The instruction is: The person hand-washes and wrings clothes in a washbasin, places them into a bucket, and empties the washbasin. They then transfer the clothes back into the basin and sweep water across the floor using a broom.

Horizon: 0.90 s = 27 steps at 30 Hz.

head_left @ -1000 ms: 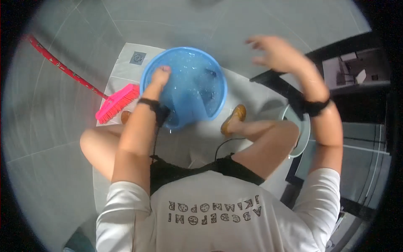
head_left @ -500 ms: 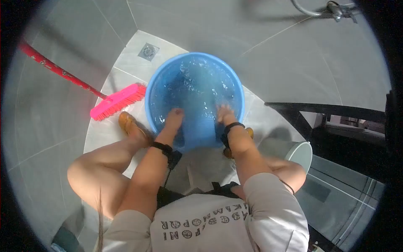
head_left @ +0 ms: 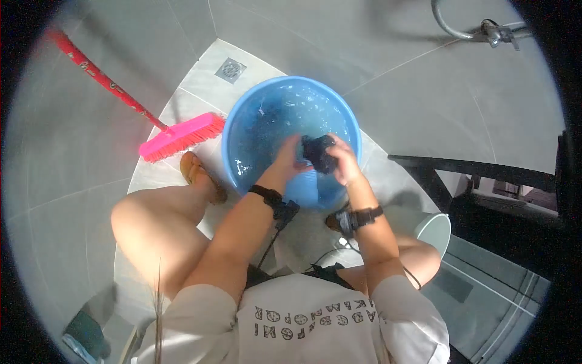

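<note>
A round blue basin (head_left: 231,136) with water in it stands on the tiled floor between my feet. Over its near right part, a wet, dark, bunched cloth (head_left: 319,154) is between my two hands. My right hand (head_left: 345,162) is closed on the cloth's right side. On the cloth's left side is my left hand (head_left: 290,160), its fingers apart and curved, blurred by motion; whether it grips the cloth is unclear. Each wrist wears a black band.
A pink broom (head_left: 185,134) with a red handle lies left of the basin, near my left foot. Behind it is a floor drain (head_left: 231,70). A pale bucket (head_left: 435,233) stands by my right knee. A metal tap (head_left: 497,33) is on the wall.
My right hand came from the right down to the basin. Both hands then rose from the water and came together, with the dark cloth now between them.
</note>
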Each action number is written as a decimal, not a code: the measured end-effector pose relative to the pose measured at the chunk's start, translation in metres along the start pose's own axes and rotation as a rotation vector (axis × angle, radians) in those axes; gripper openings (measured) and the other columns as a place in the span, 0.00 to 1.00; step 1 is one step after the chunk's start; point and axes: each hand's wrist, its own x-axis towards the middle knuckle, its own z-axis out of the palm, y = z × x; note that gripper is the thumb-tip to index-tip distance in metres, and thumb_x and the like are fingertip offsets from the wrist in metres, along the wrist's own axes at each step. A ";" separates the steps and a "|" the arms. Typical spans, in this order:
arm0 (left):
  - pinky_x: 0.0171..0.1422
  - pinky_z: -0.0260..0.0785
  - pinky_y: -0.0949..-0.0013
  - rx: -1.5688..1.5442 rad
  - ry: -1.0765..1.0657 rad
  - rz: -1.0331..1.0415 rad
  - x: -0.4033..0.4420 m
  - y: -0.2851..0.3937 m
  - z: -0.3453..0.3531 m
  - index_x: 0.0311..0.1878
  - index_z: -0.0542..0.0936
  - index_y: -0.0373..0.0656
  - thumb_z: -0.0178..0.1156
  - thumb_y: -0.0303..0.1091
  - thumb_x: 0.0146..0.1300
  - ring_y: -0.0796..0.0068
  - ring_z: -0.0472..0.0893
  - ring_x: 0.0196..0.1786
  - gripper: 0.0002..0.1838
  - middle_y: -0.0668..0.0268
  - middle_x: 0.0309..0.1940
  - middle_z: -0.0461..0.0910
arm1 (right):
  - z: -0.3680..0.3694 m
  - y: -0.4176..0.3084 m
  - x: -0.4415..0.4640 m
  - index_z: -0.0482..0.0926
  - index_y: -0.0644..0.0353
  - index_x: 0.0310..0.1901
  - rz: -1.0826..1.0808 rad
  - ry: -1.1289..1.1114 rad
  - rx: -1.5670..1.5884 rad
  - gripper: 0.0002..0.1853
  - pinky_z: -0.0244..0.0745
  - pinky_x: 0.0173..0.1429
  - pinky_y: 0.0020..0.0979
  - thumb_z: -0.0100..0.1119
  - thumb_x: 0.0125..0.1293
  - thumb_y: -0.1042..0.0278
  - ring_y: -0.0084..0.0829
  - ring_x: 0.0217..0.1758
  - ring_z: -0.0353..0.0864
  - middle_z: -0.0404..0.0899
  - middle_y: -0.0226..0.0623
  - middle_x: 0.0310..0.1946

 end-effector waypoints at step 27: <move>0.55 0.61 0.64 0.084 0.406 0.449 0.050 0.006 -0.083 0.55 0.67 0.40 0.54 0.28 0.53 0.65 0.69 0.52 0.23 0.59 0.49 0.69 | -0.003 0.093 0.159 0.51 0.41 0.66 0.035 0.523 -1.222 0.44 0.50 0.65 0.54 0.59 0.49 0.40 0.60 0.66 0.47 0.42 0.56 0.66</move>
